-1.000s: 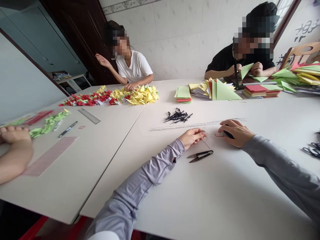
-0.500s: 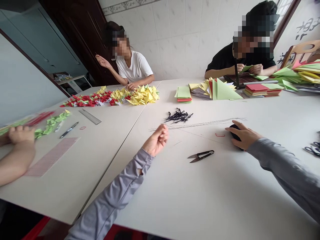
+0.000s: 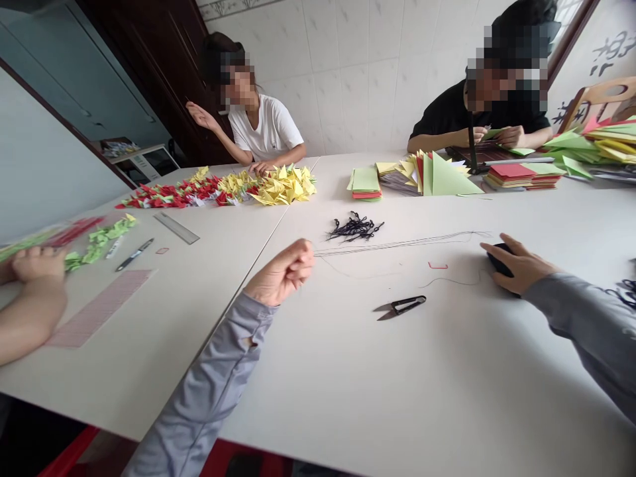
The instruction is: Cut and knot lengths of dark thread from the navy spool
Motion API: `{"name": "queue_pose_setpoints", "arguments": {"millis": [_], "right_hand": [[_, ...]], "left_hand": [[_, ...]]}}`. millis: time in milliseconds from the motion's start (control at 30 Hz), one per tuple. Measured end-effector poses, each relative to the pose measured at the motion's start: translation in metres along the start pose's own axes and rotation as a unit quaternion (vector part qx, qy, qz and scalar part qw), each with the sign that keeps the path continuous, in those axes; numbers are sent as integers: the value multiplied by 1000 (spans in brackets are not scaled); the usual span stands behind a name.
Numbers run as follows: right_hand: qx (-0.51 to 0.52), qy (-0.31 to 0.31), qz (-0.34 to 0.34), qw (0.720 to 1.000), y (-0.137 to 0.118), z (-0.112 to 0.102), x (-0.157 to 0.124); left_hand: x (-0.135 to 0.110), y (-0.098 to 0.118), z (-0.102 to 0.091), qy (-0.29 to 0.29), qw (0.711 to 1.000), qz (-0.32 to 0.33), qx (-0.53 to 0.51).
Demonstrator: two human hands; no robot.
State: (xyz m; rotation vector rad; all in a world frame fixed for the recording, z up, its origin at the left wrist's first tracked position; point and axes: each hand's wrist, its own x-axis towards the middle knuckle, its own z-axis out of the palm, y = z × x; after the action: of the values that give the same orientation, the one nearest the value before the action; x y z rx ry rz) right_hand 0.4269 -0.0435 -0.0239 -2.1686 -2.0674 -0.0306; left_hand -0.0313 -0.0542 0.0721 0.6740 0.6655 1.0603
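Note:
My left hand is closed in a pinch on the end of a thin dark thread that runs across the white table toward my right hand. My right hand lies curled over a small black object, perhaps a thread spool, pressing it to the table. A small red paper piece lies between my hands. Black thread snips lie nearer to me. A bundle of long thin threads stretches across the table beyond them.
A heap of short black loops lies past the threads. Folded yellow and red paper pieces, stacks of coloured paper, a ruler and a pen lie further off. Two people sit opposite; another person's hand rests at left.
My left hand has drawn away leftward from the right, pulling the thread out long. My right hand has slid right with the black object.

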Motion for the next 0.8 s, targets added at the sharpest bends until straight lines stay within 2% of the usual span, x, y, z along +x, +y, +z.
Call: {"name": "queue_pose_setpoints", "arguments": {"millis": [67,167,233,300,367,433,500,533,600,633,667,700,733,800], "right_hand": [[-8,-5,-34,999,-28,-4,-5],[-31,3,-69,997,-58,-9,-10],[-43,37,-73,996,-71,-13,-10],[-26,96,-79,992,-84,-18,-9],[51,137,-107,983,-101,-26,-7],[200,94,-157,963,-124,-33,-5],[382,-28,-154,911,-148,-38,-6],[469,-98,-142,866,-160,-39,-6],[606,-213,-106,759,-179,-40,-8],[651,-250,-91,711,-185,-40,-8],[681,-270,-78,677,-190,-39,-9],[698,-277,-69,657,-192,-37,-8],[705,-275,-64,651,-193,-36,-8],[706,-256,-62,657,-191,-32,-6]], "left_hand": [[8,-10,14,-43,992,-42,109],[23,-26,34,-98,966,-53,235],[33,-34,46,-119,951,-55,279],[40,-41,56,-135,944,-58,295],[45,-44,63,-144,941,-59,299],[48,-46,66,-141,941,-56,302],[49,-47,66,-135,941,-50,305],[50,-48,65,-134,941,-48,306],[52,-48,61,-136,941,-44,307],[53,-48,59,-136,941,-42,307],[54,-47,57,-136,941,-41,307],[55,-47,55,-134,941,-43,308],[56,-46,54,-133,941,-47,309],[58,-44,50,-134,939,-60,311]]}}
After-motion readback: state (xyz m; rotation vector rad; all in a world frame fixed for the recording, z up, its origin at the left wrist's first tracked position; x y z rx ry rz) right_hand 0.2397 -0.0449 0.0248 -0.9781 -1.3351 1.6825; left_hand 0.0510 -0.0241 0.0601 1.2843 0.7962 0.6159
